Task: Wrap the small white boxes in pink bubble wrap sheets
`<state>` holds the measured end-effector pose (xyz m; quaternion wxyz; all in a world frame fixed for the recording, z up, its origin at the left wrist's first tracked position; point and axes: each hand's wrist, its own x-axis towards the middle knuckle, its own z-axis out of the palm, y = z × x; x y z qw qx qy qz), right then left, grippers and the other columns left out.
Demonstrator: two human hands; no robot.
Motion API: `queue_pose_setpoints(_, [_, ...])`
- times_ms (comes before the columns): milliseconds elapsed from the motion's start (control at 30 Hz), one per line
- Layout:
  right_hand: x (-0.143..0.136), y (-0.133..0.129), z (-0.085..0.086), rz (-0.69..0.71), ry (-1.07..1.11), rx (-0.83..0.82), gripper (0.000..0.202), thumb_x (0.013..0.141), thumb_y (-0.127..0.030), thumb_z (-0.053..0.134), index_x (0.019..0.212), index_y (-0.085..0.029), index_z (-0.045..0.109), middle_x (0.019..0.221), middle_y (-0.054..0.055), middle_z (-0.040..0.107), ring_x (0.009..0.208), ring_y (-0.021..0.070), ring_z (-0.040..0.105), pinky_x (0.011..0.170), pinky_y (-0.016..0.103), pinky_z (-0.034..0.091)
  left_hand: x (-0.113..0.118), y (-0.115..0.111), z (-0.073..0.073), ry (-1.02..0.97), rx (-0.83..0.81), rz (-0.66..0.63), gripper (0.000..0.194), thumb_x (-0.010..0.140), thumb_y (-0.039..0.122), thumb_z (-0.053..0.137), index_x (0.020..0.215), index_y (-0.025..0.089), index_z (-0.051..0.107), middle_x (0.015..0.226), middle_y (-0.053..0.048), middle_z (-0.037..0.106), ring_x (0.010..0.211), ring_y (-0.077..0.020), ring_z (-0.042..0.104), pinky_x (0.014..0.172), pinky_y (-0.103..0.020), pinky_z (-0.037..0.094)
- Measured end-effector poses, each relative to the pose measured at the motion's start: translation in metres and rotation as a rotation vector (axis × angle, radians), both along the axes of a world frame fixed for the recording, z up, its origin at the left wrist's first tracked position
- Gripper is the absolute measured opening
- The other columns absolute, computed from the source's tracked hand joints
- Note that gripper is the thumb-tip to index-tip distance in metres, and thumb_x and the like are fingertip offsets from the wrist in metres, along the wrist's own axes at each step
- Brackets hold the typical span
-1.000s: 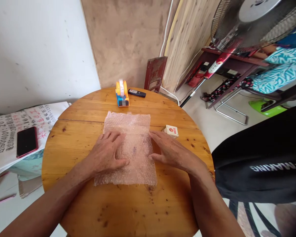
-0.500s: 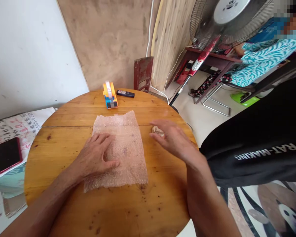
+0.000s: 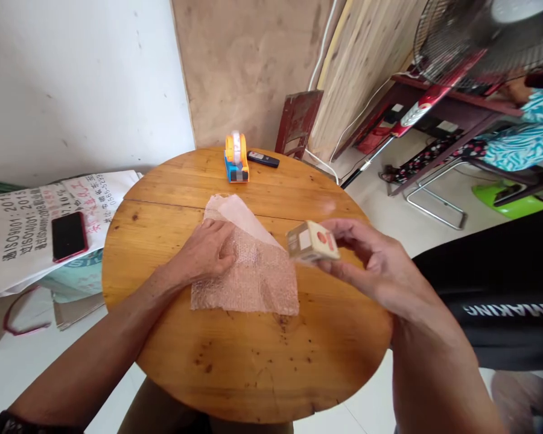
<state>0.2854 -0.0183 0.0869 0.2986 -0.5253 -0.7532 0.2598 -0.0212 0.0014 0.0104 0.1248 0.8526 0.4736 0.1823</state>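
Observation:
A sheet of bubble wrap [image 3: 253,277] lies on the round wooden table [image 3: 253,361], its far right corner folded over. My left hand [image 3: 212,247] rests flat on the sheet's left side, fingers stretched out. To the right of the sheet, my right hand [image 3: 366,259] holds a small cardboard box [image 3: 314,242] above the table, thumb on the near side and fingers on the far side. The box is tan and cream with a red round mark on one face; its print is blurred.
At the table's far edge stand an orange and blue tape dispenser [image 3: 236,158] and a black remote-like device [image 3: 263,159]. A phone [image 3: 69,236] lies on a printed white sack [image 3: 22,229] at left. Behind are a chair [image 3: 298,123], a standing fan [image 3: 420,108] and a seated person [image 3: 520,141].
My right hand has taken hold of the small box and lifted it off the table. The bubble wrap's far right corner has folded over. The view has shifted left.

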Motion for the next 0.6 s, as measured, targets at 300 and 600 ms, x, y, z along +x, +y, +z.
queue_pose_setpoints(300, [-0.095, 0.01, -0.016, 0.74, 0.204, -0.439, 0.034, 0.072, -0.028, 0.076, 0.103, -0.022, 0.062, 0.135, 0.005, 0.055, 0.128, 0.0262, 0.049, 0.106, 0.042, 0.038, -0.002, 0.002, 0.005, 0.012, -0.057, 0.006, 0.047, 0.08, 0.036, 0.062, 0.12, 0.013, 0.052, 0.108, -0.015, 0.062, 0.102, -0.0324, 0.054, 0.085, -0.045, 0.047])
queue_pose_setpoints(600, [-0.071, 0.043, -0.06, 0.301, 0.46, -0.447, 0.041, 0.067, -0.039, 0.083, 0.094, -0.022, 0.056, 0.146, 0.008, 0.042, 0.131, 0.0269, 0.047, 0.105, 0.041, 0.038, -0.009, 0.002, -0.003, -0.063, -0.091, -0.014, 0.087, 0.078, 0.03, 0.062, 0.154, 0.017, 0.021, 0.136, -0.016, 0.053, 0.123, -0.0349, 0.047, 0.103, -0.051, 0.039])
